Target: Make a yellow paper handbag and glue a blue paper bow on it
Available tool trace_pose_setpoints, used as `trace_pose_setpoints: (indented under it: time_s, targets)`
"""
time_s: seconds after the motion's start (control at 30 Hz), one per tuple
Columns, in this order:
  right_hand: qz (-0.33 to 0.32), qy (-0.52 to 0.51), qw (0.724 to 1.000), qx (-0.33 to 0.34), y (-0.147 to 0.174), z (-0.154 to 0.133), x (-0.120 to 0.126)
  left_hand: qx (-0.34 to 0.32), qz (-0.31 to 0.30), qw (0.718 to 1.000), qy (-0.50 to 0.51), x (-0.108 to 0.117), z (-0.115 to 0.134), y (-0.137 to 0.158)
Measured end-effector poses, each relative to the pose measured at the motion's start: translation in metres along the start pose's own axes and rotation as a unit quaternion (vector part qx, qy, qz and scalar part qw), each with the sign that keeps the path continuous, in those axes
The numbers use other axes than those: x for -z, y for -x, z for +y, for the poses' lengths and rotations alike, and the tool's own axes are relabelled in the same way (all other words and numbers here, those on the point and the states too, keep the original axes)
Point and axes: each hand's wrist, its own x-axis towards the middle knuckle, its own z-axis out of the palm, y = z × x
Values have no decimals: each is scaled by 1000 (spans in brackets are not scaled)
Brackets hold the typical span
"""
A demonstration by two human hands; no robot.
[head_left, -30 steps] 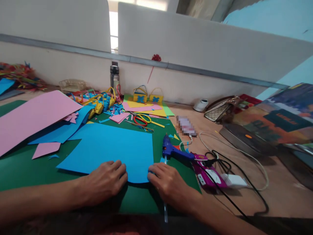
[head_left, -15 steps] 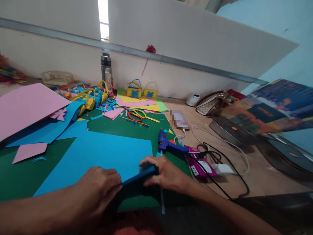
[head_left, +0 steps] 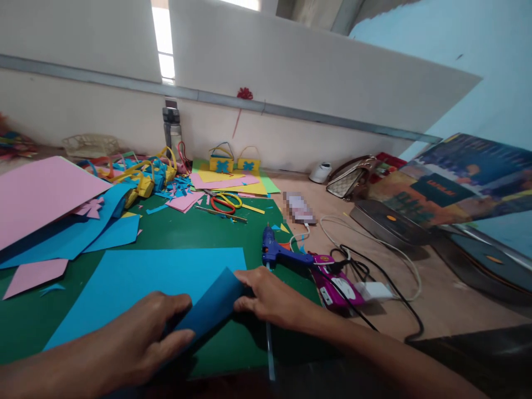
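Note:
A large sheet of blue paper [head_left: 137,282] lies over the green mat [head_left: 183,233] in front of me, its near right part folded up as a raised flap. My right hand [head_left: 261,293] pinches the flap's right end between thumb and fingers. At the flap's left end, my left hand [head_left: 158,327] has its thumb in front and its fingers behind the paper. A blue glue gun [head_left: 282,252] rests just beyond my right hand, with a clear glue stick [head_left: 269,343] running toward the table's near edge.
Red and yellow scissors [head_left: 226,202] lie farther back by paper scraps. Small yellow paper bags [head_left: 222,164] stand near the wall. Pink sheets [head_left: 50,194] are piled at left. At right are a purple power strip [head_left: 336,285], cables, a phone [head_left: 299,208] and dark cases [head_left: 390,221].
The blue flap has turned up so more of its face shows. My left hand's thumb and fingers have spread apart along it. The view has shifted slightly.

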Motion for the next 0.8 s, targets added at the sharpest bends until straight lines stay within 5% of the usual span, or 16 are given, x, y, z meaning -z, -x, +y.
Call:
trace_pose_setpoints:
  time_s: [0.4,0.6,0.8]
  targets:
    - [58,-49,995,-63,2,13,-3,73,33,997,-9,10,-5,-27]
    - [87,62,993,-56,9,18,-8,87,41,995,-16,8,-19,-34]
    - [130,190,973,28,10,27,-18,79,28,996,-26,1,-35,-40]
